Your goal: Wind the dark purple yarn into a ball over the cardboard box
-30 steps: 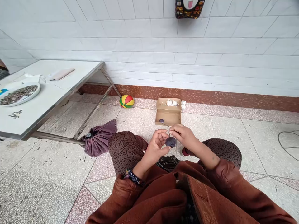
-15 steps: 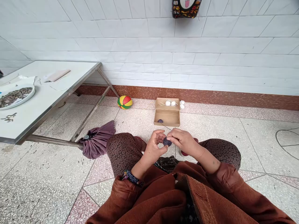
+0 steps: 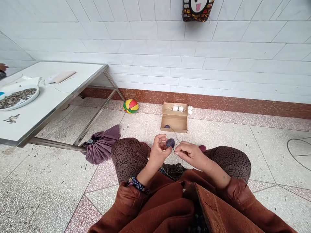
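My left hand grips a small dark purple-grey ball of yarn between thumb and fingers. Just right of it, my right hand pinches the yarn strand close to the ball. That strand runs up and away to an open cardboard box on the floor, where a second dark yarn ball lies at the left. Two white balls rest in the box's raised lid, and white balls sit just beside it.
At the left stands a metal-framed table with a plate of seeds. A purple folded umbrella leans by its lower bar, and a colourful ball lies near the wall. A wire ring is at right. Another person's hand shows far left.
My right hand has moved off the yarn ball, slightly right and down, drawing the strand with it. The ball now shows more fully in my left hand, and the strand curves more loosely.
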Tool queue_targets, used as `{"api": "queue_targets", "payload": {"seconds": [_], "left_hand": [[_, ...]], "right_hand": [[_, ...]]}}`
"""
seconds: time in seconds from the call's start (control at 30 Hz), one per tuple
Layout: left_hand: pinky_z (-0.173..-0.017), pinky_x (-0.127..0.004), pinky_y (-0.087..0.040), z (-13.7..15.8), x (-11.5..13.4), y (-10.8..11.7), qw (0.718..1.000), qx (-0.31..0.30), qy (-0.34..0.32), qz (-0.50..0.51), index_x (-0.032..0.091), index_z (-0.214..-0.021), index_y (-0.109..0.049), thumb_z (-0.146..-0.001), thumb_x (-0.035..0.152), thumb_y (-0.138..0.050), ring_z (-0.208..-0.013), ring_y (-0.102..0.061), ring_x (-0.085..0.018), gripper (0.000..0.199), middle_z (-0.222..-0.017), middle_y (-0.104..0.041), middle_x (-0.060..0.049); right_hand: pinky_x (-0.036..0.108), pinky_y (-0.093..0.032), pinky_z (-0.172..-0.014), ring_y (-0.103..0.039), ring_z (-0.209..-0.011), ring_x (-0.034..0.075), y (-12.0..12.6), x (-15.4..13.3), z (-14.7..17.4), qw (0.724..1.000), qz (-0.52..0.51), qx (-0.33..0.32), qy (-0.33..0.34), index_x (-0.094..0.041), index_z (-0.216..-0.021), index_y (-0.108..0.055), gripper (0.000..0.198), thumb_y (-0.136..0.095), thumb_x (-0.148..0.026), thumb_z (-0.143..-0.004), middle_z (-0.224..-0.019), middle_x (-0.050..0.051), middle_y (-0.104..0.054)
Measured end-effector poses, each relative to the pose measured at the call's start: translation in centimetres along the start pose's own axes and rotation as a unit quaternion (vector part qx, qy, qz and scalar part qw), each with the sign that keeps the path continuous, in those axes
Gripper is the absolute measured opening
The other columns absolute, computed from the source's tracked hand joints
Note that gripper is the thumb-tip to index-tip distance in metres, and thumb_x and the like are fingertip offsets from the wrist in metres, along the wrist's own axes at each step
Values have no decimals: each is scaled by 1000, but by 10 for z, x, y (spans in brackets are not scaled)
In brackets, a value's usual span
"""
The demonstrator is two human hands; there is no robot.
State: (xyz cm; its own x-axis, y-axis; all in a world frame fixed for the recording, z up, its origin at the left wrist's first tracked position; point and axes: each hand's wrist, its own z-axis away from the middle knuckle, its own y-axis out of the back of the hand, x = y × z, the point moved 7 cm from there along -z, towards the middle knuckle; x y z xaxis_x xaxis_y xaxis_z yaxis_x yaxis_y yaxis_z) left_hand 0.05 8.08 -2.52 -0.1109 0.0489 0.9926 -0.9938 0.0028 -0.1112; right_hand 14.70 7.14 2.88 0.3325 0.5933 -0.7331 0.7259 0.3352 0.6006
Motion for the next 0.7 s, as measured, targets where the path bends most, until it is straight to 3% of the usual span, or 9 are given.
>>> {"api": "queue_targets", "payload": {"seconds": [0.17,0.3,0.37,0.5,0.7], "left_hand": [[-77,-26,-47,10,10,-18,993,-86,-41,-63,23,-124,-46,-68,8,-67,-82,-60,-11,62,-97,-58,0],[-85,-28,-47,17,19,-26,990,-136,-16,22,24,-126,-51,-70,8,-70,-92,-59,-13,61,-100,-58,-1],[-87,-29,-47,17,19,-23,989,-121,8,84,24,-123,-56,-71,12,-74,-94,-59,-14,56,-102,-60,-2],[-84,-29,-47,13,10,-15,983,-62,47,165,21,-109,-65,-71,23,-80,-92,-58,-15,41,-105,-64,-4],[-90,-31,-47,10,3,-9,989,-32,58,135,20,-103,-69,-68,17,-80,-95,-61,-16,37,-103,-69,-5]], "right_hand": [[27,-47,-71,-61,-77,16,17,1,-15,1000,8,22,3,-22,-91,-69,20,-55,-32,-102,-82,3,-64],[28,-48,-73,-62,-77,17,19,21,-15,996,-6,84,-38,-22,-89,-67,21,-54,-31,-102,-81,2,-65],[29,-49,-72,-62,-76,17,14,29,-10,993,-13,103,-59,-22,-87,-64,20,-53,-30,-102,-79,2,-65],[30,-49,-73,-62,-77,18,-2,35,2,995,12,68,-68,-22,-88,-62,21,-49,-29,-103,-81,3,-65],[29,-49,-74,-62,-79,17,0,16,9,998,35,41,-28,-21,-93,-64,15,-52,-27,-102,-84,4,-65]]}}
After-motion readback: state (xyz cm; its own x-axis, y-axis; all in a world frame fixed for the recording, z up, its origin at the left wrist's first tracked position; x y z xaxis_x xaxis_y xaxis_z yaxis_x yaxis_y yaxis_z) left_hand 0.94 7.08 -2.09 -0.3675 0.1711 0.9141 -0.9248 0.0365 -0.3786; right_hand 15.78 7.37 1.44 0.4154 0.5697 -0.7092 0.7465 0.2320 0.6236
